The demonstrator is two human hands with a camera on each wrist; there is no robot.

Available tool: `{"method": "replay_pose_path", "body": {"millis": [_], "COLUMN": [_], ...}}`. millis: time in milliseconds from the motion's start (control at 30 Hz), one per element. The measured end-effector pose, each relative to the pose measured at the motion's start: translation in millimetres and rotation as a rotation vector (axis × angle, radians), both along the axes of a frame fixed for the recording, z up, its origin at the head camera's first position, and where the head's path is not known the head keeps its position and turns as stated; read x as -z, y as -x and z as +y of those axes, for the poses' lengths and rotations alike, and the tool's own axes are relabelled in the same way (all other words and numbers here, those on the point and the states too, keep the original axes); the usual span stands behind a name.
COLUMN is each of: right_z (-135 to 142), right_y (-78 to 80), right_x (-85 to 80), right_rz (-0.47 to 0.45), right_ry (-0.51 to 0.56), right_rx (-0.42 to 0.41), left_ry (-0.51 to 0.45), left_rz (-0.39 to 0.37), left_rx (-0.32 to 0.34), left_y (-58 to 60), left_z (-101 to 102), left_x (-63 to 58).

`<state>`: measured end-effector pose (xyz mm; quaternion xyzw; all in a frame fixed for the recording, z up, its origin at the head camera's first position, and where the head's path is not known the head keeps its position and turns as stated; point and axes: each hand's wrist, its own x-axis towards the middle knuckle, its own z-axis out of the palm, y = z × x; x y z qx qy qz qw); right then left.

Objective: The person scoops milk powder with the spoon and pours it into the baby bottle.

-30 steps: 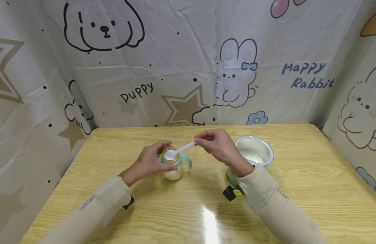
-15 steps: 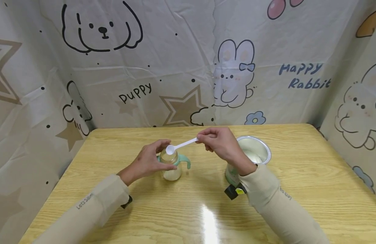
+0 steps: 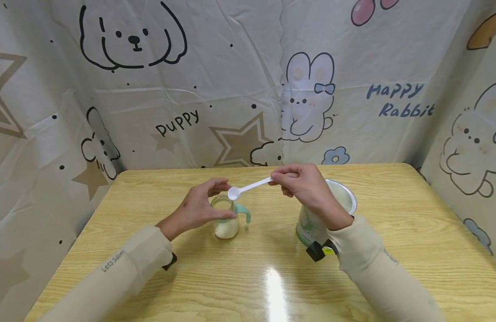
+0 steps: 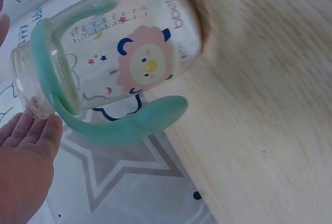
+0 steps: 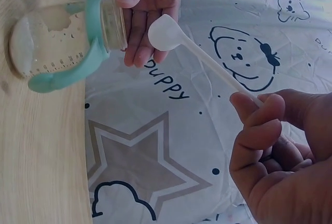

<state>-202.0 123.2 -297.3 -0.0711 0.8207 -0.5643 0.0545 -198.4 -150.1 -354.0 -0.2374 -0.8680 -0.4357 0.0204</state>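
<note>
A clear baby bottle [image 3: 226, 229] with mint-green handles stands upright on the table, uncapped, with whitish contents at the bottom. My left hand [image 3: 197, 205] is around its neck, fingers fairly straight and spread; in the left wrist view the fingertips [image 4: 46, 133] lie by the rim, and contact is hard to tell. A white measuring spoon [image 3: 254, 184] is pinched by its handle end between the thumb and fingers of my right hand [image 3: 308, 190]. The spoon's bowl [image 5: 165, 33] is above and slightly right of the bottle mouth, and no powder shows in it.
A tall can [image 3: 310, 226] with a silver rim and green base stands on the right, partly hidden behind my right hand and wrist. The wooden table [image 3: 216, 277] ends at a cartoon-printed cloth [image 3: 167, 152] at the back and sides.
The spoon has lifted out of the bottle mouth and moved up and right with my right hand. My left hand's fingers have loosened from the bottle neck.
</note>
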Motion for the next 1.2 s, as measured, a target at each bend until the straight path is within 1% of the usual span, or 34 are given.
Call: {"method": "replay_pose_path", "body": {"millis": [200,333,533,833,1067,1200], "right_z": [11,16,24,37,48,55], "right_y": [-1.3,-2.2,-4.4,-8.1,-9.7,-10.1], "right_x": [-2.1,-2.8,-5.7,-10.0,-10.0,-9.4], "right_rz": [0.002,0.005,0.005,0.000,0.014,0.027], "right_ry": [0.001,-0.002,-0.025,-0.065,-0.072,-0.082], "right_rx": [0.006,0.013,0.033,0.068,0.084,0.090], "left_ry": [0.009,0.014,0.015,0.020,0.011,0.006], "left_rz": [0.009,0.000,-0.031,-0.026,-0.038,-0.033], "left_rx": [0.000,0.003,0.007,0.020,0.043,0.061], "left_y": [1.1,1.5,2.4,4.0,5.2,7.0], "left_z": [5,8,13,21,29,35], "left_x": [-3.6,-5.6,-8.1,-11.9,-14.5,-14.3]}}
